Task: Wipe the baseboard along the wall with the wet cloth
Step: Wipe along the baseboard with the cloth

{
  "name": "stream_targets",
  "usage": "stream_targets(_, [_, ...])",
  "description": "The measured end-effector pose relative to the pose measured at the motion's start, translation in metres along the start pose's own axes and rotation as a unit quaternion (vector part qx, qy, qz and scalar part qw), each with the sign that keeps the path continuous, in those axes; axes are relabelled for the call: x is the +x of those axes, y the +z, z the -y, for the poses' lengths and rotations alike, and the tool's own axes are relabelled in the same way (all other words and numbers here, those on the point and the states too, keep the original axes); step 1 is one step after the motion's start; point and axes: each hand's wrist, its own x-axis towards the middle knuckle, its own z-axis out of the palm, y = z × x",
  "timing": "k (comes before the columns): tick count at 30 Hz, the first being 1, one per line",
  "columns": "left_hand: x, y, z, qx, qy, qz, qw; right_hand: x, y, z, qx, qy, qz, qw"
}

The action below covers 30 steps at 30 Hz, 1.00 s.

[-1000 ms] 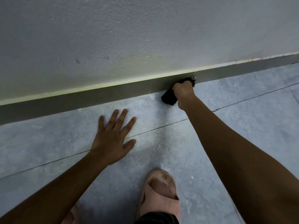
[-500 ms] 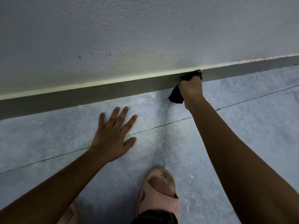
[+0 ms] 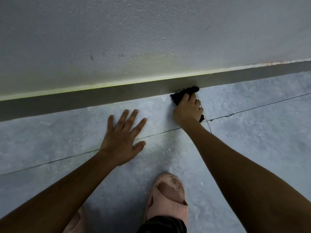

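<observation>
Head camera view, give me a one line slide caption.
Right hand presses a black cloth against the grey baseboard; left hand braces flat on the floor.

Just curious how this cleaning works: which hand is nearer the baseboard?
The right hand: it presses the cloth against the baseboard. The left hand lies flat on the floor, farther back.

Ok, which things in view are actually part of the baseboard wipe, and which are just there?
Part of the job:
- cloth, dark, bunched, pressed at the foot of the baseboard
- baseboard, grey strip under the wall
- right hand, gripping the cloth
- left hand, flat on the floor as a brace

Just there:
- floor, tiled
- wall
- pink slipper
</observation>
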Motion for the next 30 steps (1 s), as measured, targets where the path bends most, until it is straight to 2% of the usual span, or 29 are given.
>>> stream_targets(2, [0.000, 0.001, 0.000, -0.004, 0.002, -0.003, 1.000, -0.016, 0.007, 0.006, -0.018, -0.058, -0.018, 0.998])
stream_targets(4, [0.000, 0.002, 0.001, -0.006, 0.002, -0.004, 1.000, -0.032, 0.014, 0.008, -0.031, -0.159, -0.037, 0.986])
stream_targets(7, [-0.001, 0.001, 0.001, -0.005, 0.000, -0.007, 1.000, -0.036, 0.013, -0.007, -0.037, -0.344, -0.049, 0.937])
stream_targets(9, [0.000, 0.000, 0.001, -0.006, 0.002, -0.004, 1.000, -0.019, -0.001, -0.023, -0.115, -0.406, -0.071, 0.904])
stream_targets(10, [0.000, 0.001, 0.002, -0.007, 0.002, -0.001, 1.000, -0.010, -0.009, -0.028, -0.171, -0.408, -0.067, 0.894])
stream_targets(12, [0.000, 0.002, 0.001, -0.008, 0.003, 0.000, 1.000, 0.004, -0.021, -0.033, -0.212, -0.381, -0.048, 0.899])
stream_targets(13, [-0.001, 0.001, 0.001, -0.008, 0.001, 0.000, 1.000, 0.006, -0.024, -0.033, -0.189, -0.375, -0.057, 0.906])
stream_targets(15, [-0.001, 0.001, 0.001, -0.010, 0.000, 0.005, 1.000, -0.001, -0.026, -0.029, -0.077, -0.352, -0.098, 0.928])
stream_targets(17, [-0.001, 0.002, 0.001, -0.008, 0.003, 0.004, 1.000, -0.012, -0.025, -0.022, 0.088, -0.237, -0.126, 0.959])
stream_targets(19, [-0.001, 0.001, 0.001, -0.007, 0.002, 0.003, 1.000, -0.016, -0.023, -0.011, 0.229, -0.059, -0.145, 0.961])
stream_targets(20, [-0.001, 0.001, 0.001, -0.006, 0.003, 0.005, 1.000, -0.014, -0.021, -0.006, 0.251, 0.021, -0.130, 0.959])
stream_targets(22, [-0.001, 0.000, 0.001, -0.006, 0.001, 0.012, 1.000, -0.008, -0.016, 0.002, 0.221, 0.106, -0.049, 0.968])
stream_targets(24, [-0.001, 0.000, 0.000, -0.007, -0.001, 0.019, 1.000, 0.002, -0.012, 0.012, 0.219, 0.129, 0.021, 0.967])
stream_targets(27, [-0.002, -0.003, 0.002, -0.006, -0.002, 0.025, 1.000, 0.024, -0.017, 0.021, 0.237, 0.183, 0.045, 0.953])
stream_targets(30, [-0.014, -0.009, 0.025, -0.009, -0.067, 0.011, 0.998, 0.040, -0.025, 0.015, 0.204, 0.226, 0.054, 0.951])
